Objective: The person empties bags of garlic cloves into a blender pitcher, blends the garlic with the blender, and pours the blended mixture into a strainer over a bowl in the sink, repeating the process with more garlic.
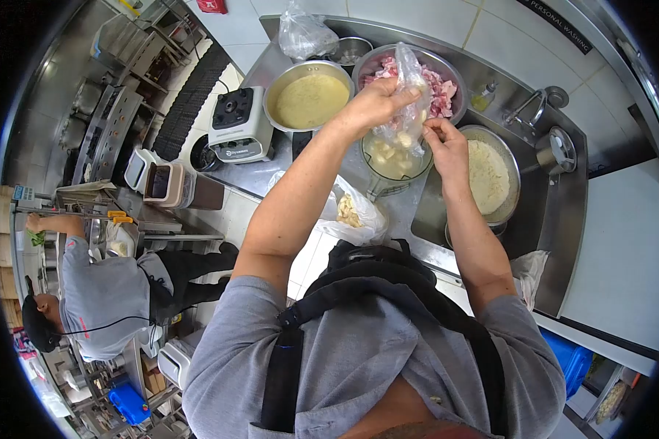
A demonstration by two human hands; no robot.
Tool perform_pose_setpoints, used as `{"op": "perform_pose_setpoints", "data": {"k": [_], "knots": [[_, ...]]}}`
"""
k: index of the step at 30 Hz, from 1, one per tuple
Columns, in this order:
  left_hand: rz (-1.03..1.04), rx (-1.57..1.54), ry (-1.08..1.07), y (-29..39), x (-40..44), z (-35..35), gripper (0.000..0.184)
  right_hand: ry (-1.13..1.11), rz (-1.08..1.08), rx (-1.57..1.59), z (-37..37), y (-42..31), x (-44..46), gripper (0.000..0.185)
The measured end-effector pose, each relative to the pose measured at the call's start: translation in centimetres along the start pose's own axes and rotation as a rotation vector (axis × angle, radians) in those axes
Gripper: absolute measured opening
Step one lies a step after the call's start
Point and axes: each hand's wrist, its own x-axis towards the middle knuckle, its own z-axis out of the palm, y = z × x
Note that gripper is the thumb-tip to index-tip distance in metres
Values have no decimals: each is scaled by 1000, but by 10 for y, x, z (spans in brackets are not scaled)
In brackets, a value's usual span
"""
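Observation:
My left hand [379,106] is closed on a clear plastic bag [410,91], which hangs over a blender jar [379,162] with pale pieces inside. At the bag's lower right edge is my right hand [447,146], its thumb and fingers pinched together at the plastic. A metal bowl of raw meat [441,94] stands just behind the bag. Below the jar, a white plastic bag [370,228] lies open with peeled pale cloves [348,211] in it.
A pot of yellowish liquid [311,99] and a blender base [239,124] stand at the left. In the sink at the right are a bowl of pale powder [488,178] and a faucet [526,110]. Another person [110,296] works at the far left.

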Motion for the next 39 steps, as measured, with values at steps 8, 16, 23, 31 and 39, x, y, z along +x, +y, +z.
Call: {"op": "perform_pose_setpoints", "data": {"k": [8, 16, 23, 31, 39], "knots": [[68, 660, 276, -66, -13, -16, 38, -143, -66, -377, -2, -35, 15, 10], [132, 650, 289, -44, -21, -24, 46, -7, -23, -184, 7, -36, 21, 17], [111, 584, 343, -80, -2, -38, 51, 134, -96, 46, 9, -57, 5, 19], [278, 394, 84, -124, 5, 8, 26, 172, -425, -396, 29, -98, -15, 44], [217, 384, 414, -93, -73, -44, 33, 138, -537, -261, 92, -116, -31, 39]]}}
